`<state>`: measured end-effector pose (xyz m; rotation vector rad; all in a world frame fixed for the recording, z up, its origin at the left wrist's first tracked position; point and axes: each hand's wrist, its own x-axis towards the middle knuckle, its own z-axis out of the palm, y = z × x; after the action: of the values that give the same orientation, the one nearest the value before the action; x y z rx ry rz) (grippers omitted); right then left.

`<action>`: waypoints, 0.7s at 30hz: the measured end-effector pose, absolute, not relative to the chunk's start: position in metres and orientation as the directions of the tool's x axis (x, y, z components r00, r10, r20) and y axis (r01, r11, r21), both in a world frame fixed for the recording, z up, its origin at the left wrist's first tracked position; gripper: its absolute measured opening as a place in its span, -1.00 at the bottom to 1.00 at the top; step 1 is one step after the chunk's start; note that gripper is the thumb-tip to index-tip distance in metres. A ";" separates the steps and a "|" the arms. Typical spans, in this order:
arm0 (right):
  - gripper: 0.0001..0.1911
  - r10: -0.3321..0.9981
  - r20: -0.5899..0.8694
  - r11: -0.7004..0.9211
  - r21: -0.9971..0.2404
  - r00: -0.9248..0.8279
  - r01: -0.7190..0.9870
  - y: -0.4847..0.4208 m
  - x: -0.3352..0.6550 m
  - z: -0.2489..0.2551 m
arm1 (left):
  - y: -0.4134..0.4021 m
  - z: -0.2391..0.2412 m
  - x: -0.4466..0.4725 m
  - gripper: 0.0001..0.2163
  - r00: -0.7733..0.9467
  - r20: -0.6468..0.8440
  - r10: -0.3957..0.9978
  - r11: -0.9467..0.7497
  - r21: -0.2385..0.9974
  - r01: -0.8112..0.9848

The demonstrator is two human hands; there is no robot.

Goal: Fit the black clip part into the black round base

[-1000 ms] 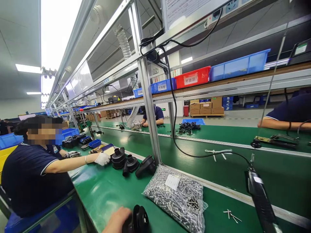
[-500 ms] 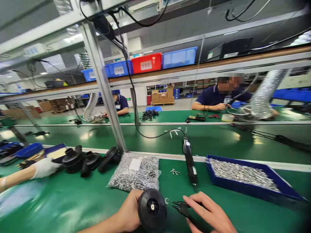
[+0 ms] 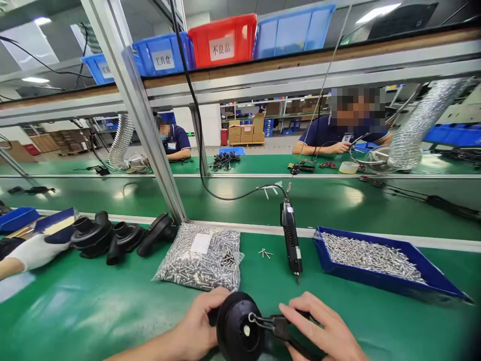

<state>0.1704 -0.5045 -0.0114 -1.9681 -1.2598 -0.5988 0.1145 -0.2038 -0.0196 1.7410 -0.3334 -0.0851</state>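
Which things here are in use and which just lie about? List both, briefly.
In use:
- left hand gripping the black round part
- right hand holding the pliers, tips at the part's centre

Lying about:
- bag of screws
- blue tray of screws
- hanging electric screwdriver
- loose screws
- black housings by a co-worker's gloved hand

1. The green counter (image 3: 112, 311) carries the work.
2. At its centre lies a clear bag of screws (image 3: 201, 256).
3. At three o'clock sits a blue tray of screws (image 3: 379, 263).
4. At nine o'clock lie black housings (image 3: 108, 235).
5. Loose screws (image 3: 265, 253) lie just beside the bag.
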 end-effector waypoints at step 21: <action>-0.47 0.622 0.693 -0.308 -0.212 0.365 0.927 -0.502 0.168 -0.004 | -0.196 -0.023 0.106 -0.57 0.964 -0.034 -0.262 0.139 0.988 0.073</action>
<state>0.1678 -0.5021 -0.0042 -2.0369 -1.3354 -0.6673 0.1060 -0.1962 -0.0229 1.4123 -0.1600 -0.2433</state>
